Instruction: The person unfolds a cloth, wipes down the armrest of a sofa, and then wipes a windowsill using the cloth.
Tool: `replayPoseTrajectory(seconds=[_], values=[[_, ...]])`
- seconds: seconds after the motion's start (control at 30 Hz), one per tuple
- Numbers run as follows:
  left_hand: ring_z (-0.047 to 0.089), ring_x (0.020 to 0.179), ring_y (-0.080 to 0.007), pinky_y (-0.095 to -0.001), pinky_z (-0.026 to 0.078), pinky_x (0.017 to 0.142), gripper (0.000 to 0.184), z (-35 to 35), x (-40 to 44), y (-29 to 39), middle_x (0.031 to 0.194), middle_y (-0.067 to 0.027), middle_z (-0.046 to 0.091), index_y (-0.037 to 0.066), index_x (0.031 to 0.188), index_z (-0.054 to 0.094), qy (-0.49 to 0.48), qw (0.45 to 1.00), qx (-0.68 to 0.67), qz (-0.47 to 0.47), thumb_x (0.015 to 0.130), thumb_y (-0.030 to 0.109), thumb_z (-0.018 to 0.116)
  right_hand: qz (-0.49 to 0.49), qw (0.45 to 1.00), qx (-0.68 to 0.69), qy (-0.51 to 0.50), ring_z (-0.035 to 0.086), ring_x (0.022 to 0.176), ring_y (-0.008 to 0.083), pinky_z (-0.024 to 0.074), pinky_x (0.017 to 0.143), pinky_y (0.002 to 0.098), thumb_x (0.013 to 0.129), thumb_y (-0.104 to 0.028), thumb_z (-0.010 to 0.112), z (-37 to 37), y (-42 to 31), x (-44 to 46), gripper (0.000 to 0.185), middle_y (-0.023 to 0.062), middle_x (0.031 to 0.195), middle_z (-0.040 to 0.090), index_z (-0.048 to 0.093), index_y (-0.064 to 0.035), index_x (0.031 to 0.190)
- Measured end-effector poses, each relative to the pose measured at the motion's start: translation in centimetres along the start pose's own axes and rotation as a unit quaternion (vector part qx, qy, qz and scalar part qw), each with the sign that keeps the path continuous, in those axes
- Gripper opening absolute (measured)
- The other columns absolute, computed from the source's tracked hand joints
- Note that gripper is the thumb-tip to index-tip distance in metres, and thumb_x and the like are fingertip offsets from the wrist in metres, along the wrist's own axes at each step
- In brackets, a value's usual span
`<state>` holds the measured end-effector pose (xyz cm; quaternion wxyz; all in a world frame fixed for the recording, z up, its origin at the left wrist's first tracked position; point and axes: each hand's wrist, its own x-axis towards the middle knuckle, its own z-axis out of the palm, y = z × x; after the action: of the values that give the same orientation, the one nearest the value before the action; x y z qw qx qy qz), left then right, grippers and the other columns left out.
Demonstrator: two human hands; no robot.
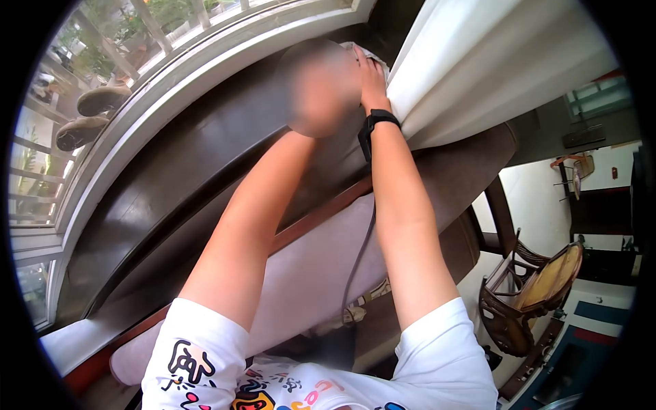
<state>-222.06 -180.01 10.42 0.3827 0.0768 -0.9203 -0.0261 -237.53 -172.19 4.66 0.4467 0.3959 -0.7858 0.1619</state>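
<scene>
At the top centre, my right hand (373,83) rests with its fingers stretched out on a pale, crumpled thing (380,57) beside the white curtain (471,61). A black band (381,119) is round my right wrist. My left hand (322,96) is just left of it over the dark ledge (205,113), but a round blur covers it. Its fingers, and whatever it may hold, cannot be made out.
A barred window (160,51) runs along the upper left, with a pair of shoes (82,132) outside. Below the ledge lies a mauve padded seat (318,273), crossed by a dark cable (358,256). A wooden chair (550,277) stands at the right.
</scene>
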Motion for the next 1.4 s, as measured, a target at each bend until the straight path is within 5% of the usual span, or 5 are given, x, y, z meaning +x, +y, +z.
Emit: replayPoseTrajectory(seconds=[0.3,0.4,1.0,1.2,1.4], values=[[0.054,0.100,-0.0366,-0.0466,0.042,0.084,0.026,5.1,1.6,1.9,0.104,-0.0200,0.056,-0.001,0.101,0.059,0.037,0.999,0.012,0.019,0.087,0.020,0.052,0.053,0.998,0.037,0.001,0.069,0.086,0.0316,0.0506,0.085,0.0482,0.075,-0.026,0.062,2.6,3.7,-0.4,0.038,0.0087,0.129,0.066,0.072,-0.0119,0.109],[0.054,0.100,-0.0370,-0.0466,0.042,0.084,0.026,5.8,3.4,3.1,0.104,-0.0201,0.056,-0.001,0.101,0.059,-0.080,0.991,0.017,-0.102,0.086,0.019,0.052,0.064,0.996,0.052,-0.025,0.069,0.088,0.0336,0.0502,0.087,0.0491,0.076,-0.026,0.060,3.0,4.8,-0.1,0.040,0.0100,0.131,0.064,0.071,-0.0110,0.111],[0.055,0.098,-0.0340,-0.0444,0.043,0.081,0.026,9.1,5.9,5.2,0.103,-0.0170,0.056,-0.001,0.100,0.060,-0.057,0.985,0.048,-0.153,0.084,0.019,0.054,0.029,0.990,0.095,-0.100,0.065,0.106,0.0396,0.0482,0.100,0.0510,0.084,-0.028,0.054,8.1,8.6,1.8,0.046,0.0122,0.141,0.057,0.066,-0.0113,0.125],[0.053,0.103,-0.0302,-0.0421,0.041,0.085,0.031,10.6,5.6,4.9,0.106,-0.0151,0.058,0.003,0.101,0.065,-0.011,0.983,0.087,-0.158,0.090,0.027,0.051,0.029,0.954,0.100,-0.281,0.051,0.132,0.0331,0.0397,0.110,0.0486,0.097,-0.040,0.045,5.7,9.7,2.0,0.055,0.0083,0.157,0.040,0.046,-0.0138,0.146],[0.055,0.111,-0.0349,-0.0464,0.043,0.093,0.037,6.8,1.7,0.7,0.122,-0.0230,0.058,0.002,0.115,0.062,-0.032,0.994,0.018,-0.099,0.089,0.023,0.049,0.031,0.936,0.066,-0.343,0.044,0.139,0.0345,0.0334,0.113,0.0529,0.101,-0.037,0.037,1.9,6.5,0.9,0.058,0.0127,0.162,0.031,0.037,-0.0093,0.152]])
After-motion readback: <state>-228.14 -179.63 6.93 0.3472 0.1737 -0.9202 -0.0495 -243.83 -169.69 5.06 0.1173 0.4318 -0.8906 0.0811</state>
